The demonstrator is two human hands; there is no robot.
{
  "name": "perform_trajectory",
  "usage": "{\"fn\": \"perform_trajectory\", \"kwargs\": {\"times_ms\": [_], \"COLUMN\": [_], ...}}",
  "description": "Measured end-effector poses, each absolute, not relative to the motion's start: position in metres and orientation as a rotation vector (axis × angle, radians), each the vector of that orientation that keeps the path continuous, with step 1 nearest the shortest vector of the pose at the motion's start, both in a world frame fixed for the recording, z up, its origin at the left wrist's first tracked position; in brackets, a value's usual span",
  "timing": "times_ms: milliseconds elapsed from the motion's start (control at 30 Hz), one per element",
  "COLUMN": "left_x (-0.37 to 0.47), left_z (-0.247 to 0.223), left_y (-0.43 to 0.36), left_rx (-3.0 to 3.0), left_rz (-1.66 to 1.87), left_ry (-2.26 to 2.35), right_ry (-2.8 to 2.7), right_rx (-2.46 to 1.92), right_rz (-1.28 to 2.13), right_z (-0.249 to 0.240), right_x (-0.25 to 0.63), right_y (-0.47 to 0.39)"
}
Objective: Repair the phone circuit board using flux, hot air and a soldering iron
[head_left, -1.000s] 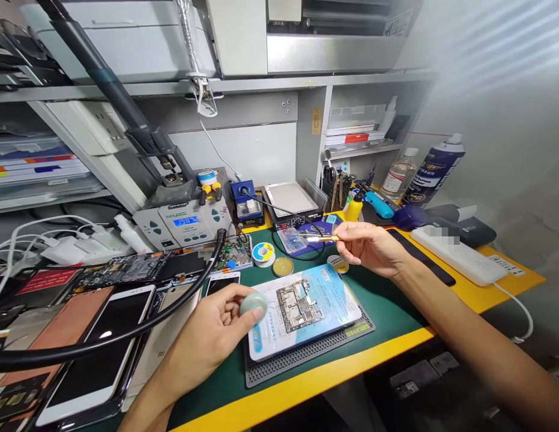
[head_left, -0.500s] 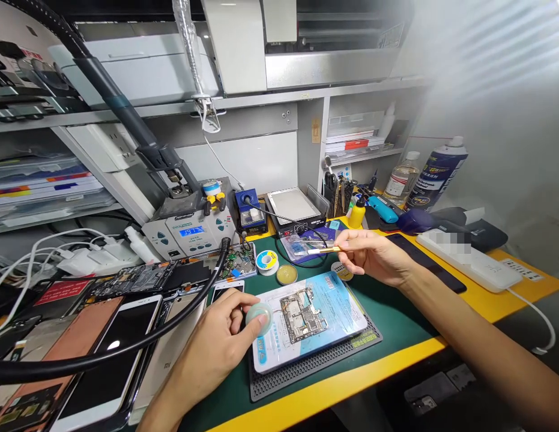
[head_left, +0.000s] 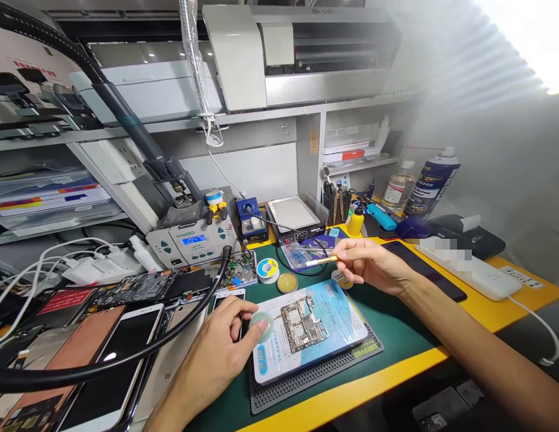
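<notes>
My left hand (head_left: 225, 342) has its thumb and fingers closed around a small round translucent greenish container (head_left: 261, 327) at the left edge of a blue and white box (head_left: 342, 318). On that box lies a phone circuit board (head_left: 305, 324), to the right of the container. Above and right of the board, my right hand (head_left: 367, 264) pinches a thin gold-coloured tool (head_left: 326, 260) with a pale end pointing left. Its tip touches neither the board nor the container. The box rests on a grey perforated mat (head_left: 315, 384).
Phones (head_left: 117, 366) and a black hose (head_left: 180, 327) lie on the left. Behind stand a hot-air station (head_left: 193, 240), a solder spool (head_left: 267, 270) and a round yellowish tin (head_left: 287, 282). A yellow bottle (head_left: 356, 222), a spray can (head_left: 432, 185) and a white power strip (head_left: 468, 270) are right.
The view has tilted up, so the background sits lower. My right hand and its tool have come slightly nearer the box. My left hand still holds the container.
</notes>
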State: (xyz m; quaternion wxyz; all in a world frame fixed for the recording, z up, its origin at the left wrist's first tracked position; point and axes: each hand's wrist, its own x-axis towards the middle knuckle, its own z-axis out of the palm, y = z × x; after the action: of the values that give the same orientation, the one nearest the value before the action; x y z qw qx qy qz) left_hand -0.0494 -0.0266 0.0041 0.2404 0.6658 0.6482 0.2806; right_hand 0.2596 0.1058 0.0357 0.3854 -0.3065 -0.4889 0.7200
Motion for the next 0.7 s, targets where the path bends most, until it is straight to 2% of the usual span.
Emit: {"fn": "perform_trajectory", "kwargs": {"times_ms": [167, 333, 567, 600, 700], "left_x": [-0.050, -0.054, -0.030, -0.023, -0.004], "left_z": [0.005, 0.004, 0.046, 0.053, 0.069], "left_y": [-0.025, -0.024, -0.044, -0.049, -0.064], "left_rx": [1.879, 1.944, 2.127, 2.158, 2.236], "left_rz": [0.875, 1.132, 1.332, 1.335, 1.337], "left_ry": [1.759, 1.735, 1.585, 1.553, 1.455], "right_ry": [-1.297, -1.435, -1.819, -1.890, -2.287], "right_rx": [-0.793, -0.806, -0.786, -0.770, -0.710], "right_rz": [1.765, 1.619, 1.290, 1.217, 0.663], "right_z": [0.035, 0.045, 0.092, 0.097, 0.103], "right_x": [0.260, 0.258, 0.232, 0.226, 0.210], "right_y": [0.107, 0.107, 0.048, 0.035, 0.004]}}
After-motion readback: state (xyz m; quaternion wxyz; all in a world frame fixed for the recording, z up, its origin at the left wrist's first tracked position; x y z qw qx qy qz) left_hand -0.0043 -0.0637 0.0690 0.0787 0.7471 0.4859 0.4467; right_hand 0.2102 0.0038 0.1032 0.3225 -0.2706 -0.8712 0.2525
